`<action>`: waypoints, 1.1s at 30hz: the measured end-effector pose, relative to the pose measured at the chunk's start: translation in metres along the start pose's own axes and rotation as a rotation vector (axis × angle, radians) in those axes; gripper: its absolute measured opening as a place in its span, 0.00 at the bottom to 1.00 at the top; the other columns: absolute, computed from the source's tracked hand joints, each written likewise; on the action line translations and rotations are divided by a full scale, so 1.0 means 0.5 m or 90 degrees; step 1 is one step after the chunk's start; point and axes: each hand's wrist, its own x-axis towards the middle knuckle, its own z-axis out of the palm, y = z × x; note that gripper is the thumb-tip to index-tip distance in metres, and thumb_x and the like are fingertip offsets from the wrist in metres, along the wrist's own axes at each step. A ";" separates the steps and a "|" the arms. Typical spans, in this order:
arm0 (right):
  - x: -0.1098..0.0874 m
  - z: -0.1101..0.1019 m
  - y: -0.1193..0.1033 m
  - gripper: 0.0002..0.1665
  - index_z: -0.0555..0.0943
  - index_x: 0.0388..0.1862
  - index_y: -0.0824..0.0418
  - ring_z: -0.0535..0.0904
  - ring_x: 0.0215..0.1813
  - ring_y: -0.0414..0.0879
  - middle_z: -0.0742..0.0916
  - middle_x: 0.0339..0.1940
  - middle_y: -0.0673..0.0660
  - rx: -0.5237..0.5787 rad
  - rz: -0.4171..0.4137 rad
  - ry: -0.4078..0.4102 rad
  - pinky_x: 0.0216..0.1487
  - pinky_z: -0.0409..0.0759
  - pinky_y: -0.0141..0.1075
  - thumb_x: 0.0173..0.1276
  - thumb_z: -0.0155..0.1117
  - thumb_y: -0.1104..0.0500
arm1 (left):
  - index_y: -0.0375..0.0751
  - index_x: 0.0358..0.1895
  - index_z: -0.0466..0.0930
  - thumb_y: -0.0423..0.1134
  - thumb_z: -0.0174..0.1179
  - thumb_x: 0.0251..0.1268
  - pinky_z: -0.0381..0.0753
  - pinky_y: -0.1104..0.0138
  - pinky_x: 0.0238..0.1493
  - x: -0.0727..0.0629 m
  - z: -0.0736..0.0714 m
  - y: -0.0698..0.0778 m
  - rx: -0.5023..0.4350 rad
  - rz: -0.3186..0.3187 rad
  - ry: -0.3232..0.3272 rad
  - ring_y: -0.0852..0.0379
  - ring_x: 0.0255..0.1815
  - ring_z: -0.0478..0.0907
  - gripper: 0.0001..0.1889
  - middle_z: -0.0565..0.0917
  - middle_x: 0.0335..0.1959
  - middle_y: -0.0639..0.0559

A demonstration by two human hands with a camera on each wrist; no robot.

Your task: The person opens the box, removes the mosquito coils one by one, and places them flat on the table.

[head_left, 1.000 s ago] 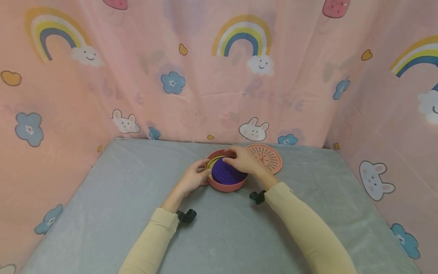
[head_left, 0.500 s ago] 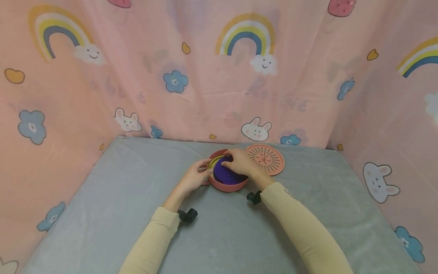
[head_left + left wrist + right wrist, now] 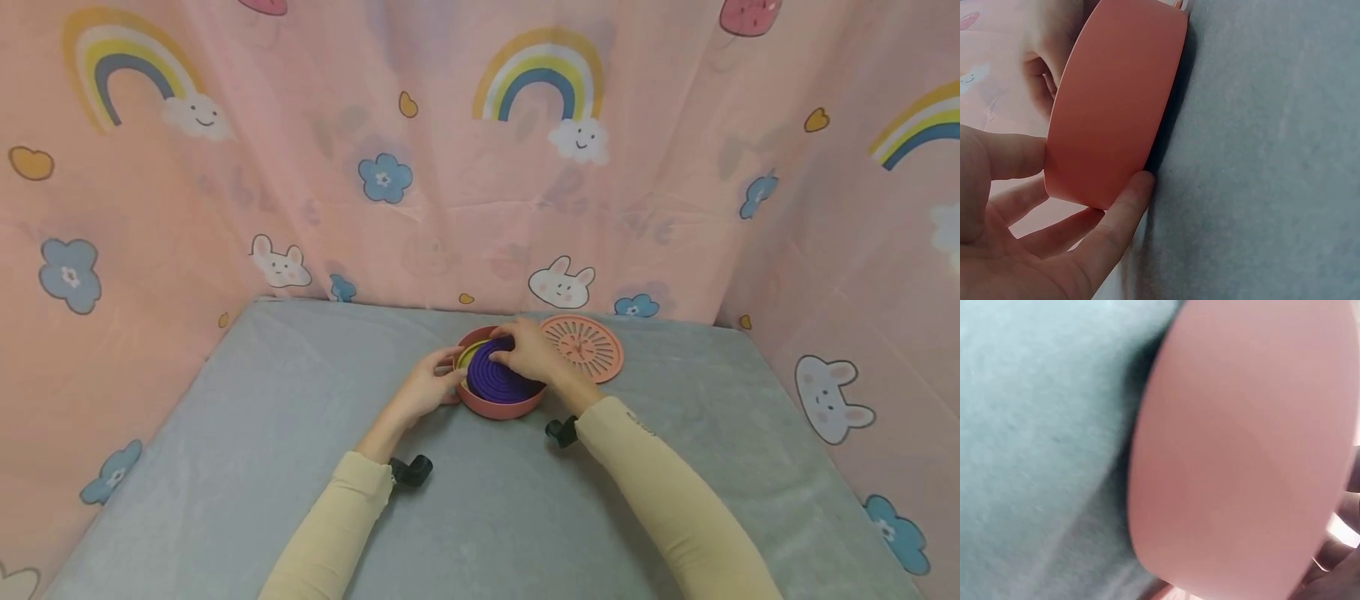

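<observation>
- Left hand [image 3: 426,385]: grasping the bowl [image 3: 501,410] at its left side. In the left wrist view my thumb bears on the upper rim and one fingertip touches the lower edge.
- Right hand [image 3: 536,354]: grasping the purple disc [image 3: 501,379] by its far right edge, thumb on the ridged face. The tips of the other fingers are hidden from me, so I cannot tell how they lie.
- Bowl: pink, round, smooth-walled; located on the far part of the bench [image 3: 465,517], right of its middle line.
- Purple disc: within the bowl's rim, marked with concentric rings.
- Yellow disc [image 3: 465,358]: inside the bowl, largely covered by the purple disc; a crescent shows at the left.
- Slotted disc [image 3: 581,346]: pink, lying flat on the bench beyond and to the right of the bowl, partly hidden by my right hand; I cannot tell whether the two touch.
- Surroundings: grey cloth surface, pink printed curtain [image 3: 450,233] behind and at both sides. A black device [image 3: 412,471] sits at my left wrist.
</observation>
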 end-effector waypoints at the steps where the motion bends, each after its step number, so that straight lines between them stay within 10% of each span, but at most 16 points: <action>1: 0.000 -0.004 0.002 0.21 0.83 0.59 0.64 0.76 0.61 0.60 0.81 0.57 0.64 0.010 -0.005 0.004 0.64 0.76 0.54 0.69 0.71 0.57 | 0.44 0.75 0.68 0.38 0.57 0.78 0.87 0.58 0.49 0.000 0.000 0.001 0.001 0.000 0.000 0.39 0.71 0.69 0.25 0.66 0.73 0.36; 33: -0.046 -0.097 0.043 0.22 0.80 0.64 0.60 0.75 0.64 0.60 0.80 0.64 0.64 0.258 0.095 0.016 0.63 0.79 0.54 0.73 0.67 0.59 | 0.43 0.74 0.69 0.38 0.58 0.77 0.88 0.59 0.49 -0.001 0.001 -0.004 0.010 0.009 0.011 0.39 0.71 0.69 0.25 0.68 0.72 0.36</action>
